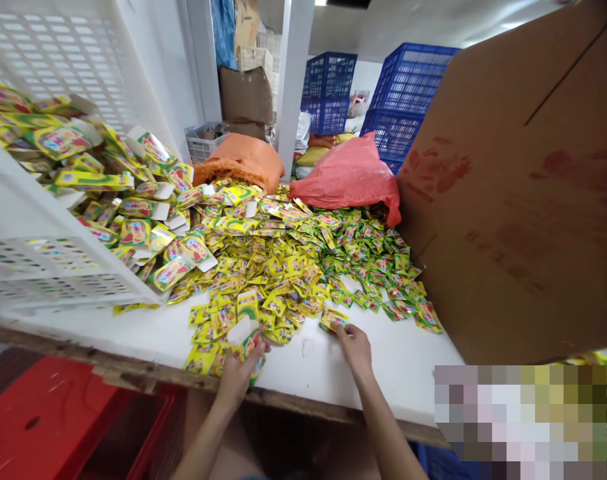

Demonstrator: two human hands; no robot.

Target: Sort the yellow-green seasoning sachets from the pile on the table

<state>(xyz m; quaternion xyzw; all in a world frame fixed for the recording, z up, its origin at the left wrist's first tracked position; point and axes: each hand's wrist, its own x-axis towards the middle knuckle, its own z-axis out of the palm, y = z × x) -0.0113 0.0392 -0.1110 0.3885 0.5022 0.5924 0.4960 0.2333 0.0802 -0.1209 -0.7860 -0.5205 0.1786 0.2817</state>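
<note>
Over to the left of the big heap of yellow packets (278, 270), small printed boxes (138, 208) slope down out of a white crate (13, 193) toward it, all on one white table (133, 333). At the heap's near edge, the person's left hand (242, 370) is closed on one box (247, 339), its white flap showing, fingers and thumb wrapped about the near end. I'd keep that grasp light, since thin card looks easy to crush, and hold the flap clear of the thumb and of the packets crowding the heap's front. Behind the heap slumps an orange sack (248, 157). Just off the heap's near right corner, the right hand (356, 347) has thumb and finger on one packet (334, 320) by its near side; whether it is raised off the table, I can't tell from here. A pinch at the rim seems wiser than one across the middle, and one packet at a time is easier to control. To the heap's right lie green packets (368, 257) beneath a red sack (346, 170), and beyond those leans a large brown carton (508, 220), which the right elbow should mind.
</note>
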